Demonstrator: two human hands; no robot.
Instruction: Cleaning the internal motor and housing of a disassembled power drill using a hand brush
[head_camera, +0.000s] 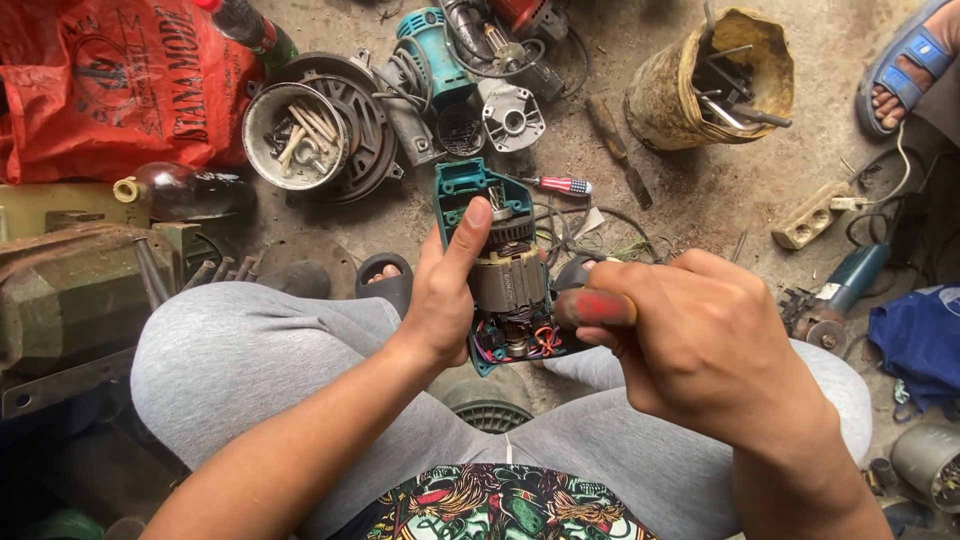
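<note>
From the head camera, looking down over grey-clad knees: the left hand (440, 300) grips an opened power tool (500, 265) — a teal half-shell with its motor bared, the copper-coloured armature and grey field core lying along the housing, red and blue wires bunched at the lower end. The thumb lies up along the shell's left edge and the fingers wrap behind it, so the tool is held above the lap, tilted slightly, top end away from the person.

The right hand (700, 340) is closed around a red-handled screwdriver (595, 307); the handle's end points left and sits just beside the lower part of the motor, near the wires. Its tip is hidden, so whether it touches the tool cannot be told.

On the dirt floor (690, 195) beyond the tool lie a small screwdriver with a striped handle (562, 185), a second teal tool body (432, 50) in pieces, and a round metal housing holding bolts (295, 135). A battered yellow bucket (700, 85) with hex keys stands to the upper right, a red bag (100, 80) to the upper left. At the top right edge another person's foot in a blue sandal (905, 70) shows, well apart from the hands — a beige socket strip (812, 215) lies below it
</note>
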